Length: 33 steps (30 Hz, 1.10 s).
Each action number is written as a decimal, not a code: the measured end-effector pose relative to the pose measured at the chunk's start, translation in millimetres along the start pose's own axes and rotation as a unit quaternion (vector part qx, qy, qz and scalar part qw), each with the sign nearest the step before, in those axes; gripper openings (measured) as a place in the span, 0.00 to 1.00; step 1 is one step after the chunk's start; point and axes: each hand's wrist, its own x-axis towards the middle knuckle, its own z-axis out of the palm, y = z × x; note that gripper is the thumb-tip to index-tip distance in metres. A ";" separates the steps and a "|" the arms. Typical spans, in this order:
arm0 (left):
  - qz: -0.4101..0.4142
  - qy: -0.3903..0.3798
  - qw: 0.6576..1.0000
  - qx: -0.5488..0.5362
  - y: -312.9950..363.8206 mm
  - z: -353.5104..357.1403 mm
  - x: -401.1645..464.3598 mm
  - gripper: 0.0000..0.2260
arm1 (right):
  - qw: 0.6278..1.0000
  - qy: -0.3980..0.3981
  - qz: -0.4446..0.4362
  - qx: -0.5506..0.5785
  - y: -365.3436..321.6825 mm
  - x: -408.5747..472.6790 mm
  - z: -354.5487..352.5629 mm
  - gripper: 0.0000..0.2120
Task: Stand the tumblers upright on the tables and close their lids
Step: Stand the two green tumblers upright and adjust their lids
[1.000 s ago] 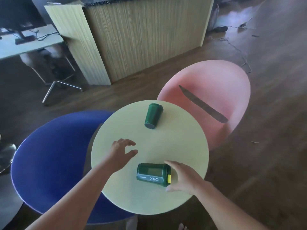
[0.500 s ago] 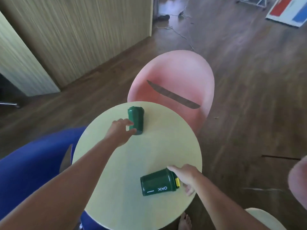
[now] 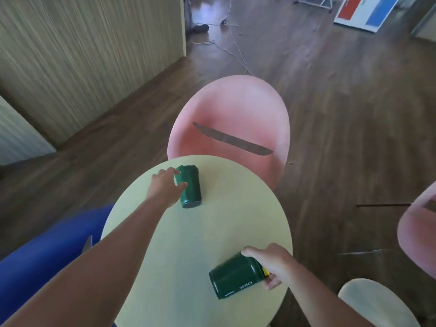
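Two dark green tumblers lie on their sides on a round pale yellow-green table (image 3: 195, 244). The far tumbler (image 3: 191, 188) rests near the table's back edge with its base toward me; my left hand (image 3: 162, 188) wraps its fingers and thumb around its left side. The near tumbler (image 3: 233, 278), printed with white letters, lies at the front right, tilted with its lid end raised. My right hand (image 3: 271, 263) grips that lid end, where a yellow tab shows between my fingers.
A pink shell chair (image 3: 232, 121) stands behind the table, a blue chair (image 3: 49, 253) at the left, another pink chair (image 3: 417, 234) at the right edge. A second pale table (image 3: 375, 303) shows at the bottom right. Cables (image 3: 232, 50) trail over the wooden floor.
My left hand has closed around the far tumbler. My right hand has tipped the near tumbler's lid end up a little. The camera has moved closer and to the right.
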 end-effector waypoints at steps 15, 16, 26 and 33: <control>-0.005 -0.008 1.000 0.014 14.9 1.5 16.2 0.28 | 0.859 0.184 -0.386 -0.280 -76.4 -4.4 -38.6 0.44; -0.005 -0.009 1.000 0.016 14.9 1.6 16.3 0.28 | 0.855 0.179 -0.389 -0.291 -76.3 -2.1 -38.8 0.44; -0.032 -0.030 0.999 0.028 17.6 8.0 20.1 0.29 | 0.829 0.172 -0.415 -0.333 -61.4 7.3 -36.1 0.44; -0.141 -0.034 0.989 -0.004 33.3 19.0 48.0 0.45 | 0.819 0.188 -0.419 -0.343 -59.5 10.5 -32.5 0.44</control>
